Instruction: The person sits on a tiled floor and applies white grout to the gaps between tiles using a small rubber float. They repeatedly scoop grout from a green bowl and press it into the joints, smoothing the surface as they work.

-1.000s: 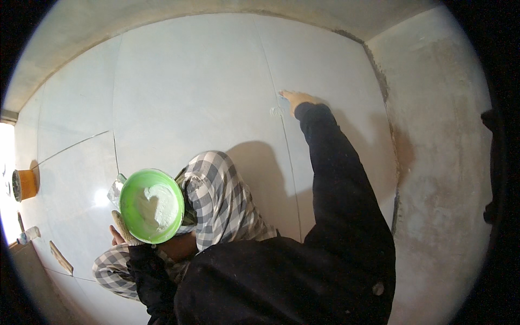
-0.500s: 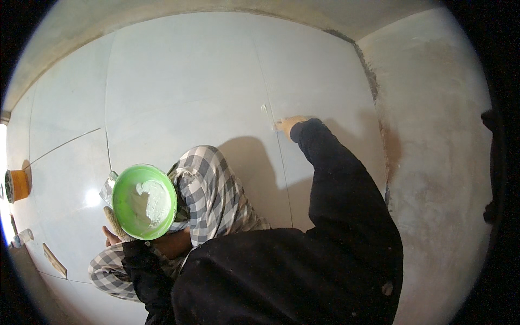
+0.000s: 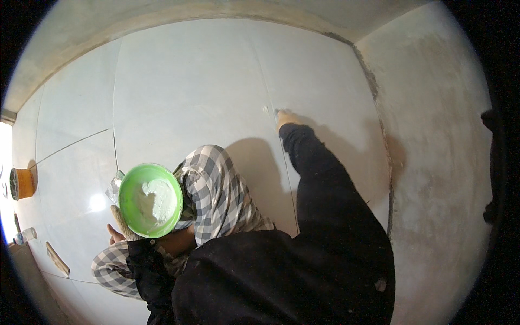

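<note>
Bowl (image 3: 128, 201) is hanging beside the checkered knee (image 3: 208, 162), left hand (image 3: 123, 226) grasping its left edge | right hand (image 3: 288, 118) is reaching to the tile joint (image 3: 287, 169), grip I can't tell | pale tiles (image 3: 179, 81) are spreading toward the far wall (image 3: 260, 10)

Ahead of the right hand (image 3: 287, 117) and off to its left, the flat, pale tiled floor (image 3: 184, 81) has lots of room. Well to its right, the rough grey-brown wall (image 3: 433, 135) blocks the way. Between it and the left hand (image 3: 124, 226), a knee in grey-and-white checked cloth (image 3: 211, 184) and the round green bowl (image 3: 126, 197) block the low way. Left of that hand, farther off, sits an orange tub (image 3: 25, 183). Room under the bowl is hard to tell.
</note>
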Demonstrator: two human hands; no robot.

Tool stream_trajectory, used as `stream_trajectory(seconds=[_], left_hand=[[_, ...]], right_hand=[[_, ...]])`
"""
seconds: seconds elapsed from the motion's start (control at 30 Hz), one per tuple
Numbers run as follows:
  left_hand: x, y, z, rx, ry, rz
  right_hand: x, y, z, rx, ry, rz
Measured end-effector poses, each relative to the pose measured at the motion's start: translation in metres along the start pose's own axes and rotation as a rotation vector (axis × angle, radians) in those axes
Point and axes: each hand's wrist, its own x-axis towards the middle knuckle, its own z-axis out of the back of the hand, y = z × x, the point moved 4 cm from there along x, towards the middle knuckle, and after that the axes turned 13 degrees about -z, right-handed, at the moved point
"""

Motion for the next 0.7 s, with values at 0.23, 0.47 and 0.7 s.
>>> stream_trajectory(seconds=[0.23,0.47,0.7], left_hand=[[-0.004,-0.009,0.018,-0.014,-0.072,-0.042],[0.001,-0.004,0.010,-0.024,-0.071,-0.047],[-0.007,-0.003,0.008,-0.035,-0.091,-0.047]], right_hand=[[-0.038,-0.015,-0.019,-0.500,0.330,0.338],[0.036,0.032,0.072,-0.441,0.149,0.435],[0.063,0.075,0.029,-0.537,0.183,0.362]])
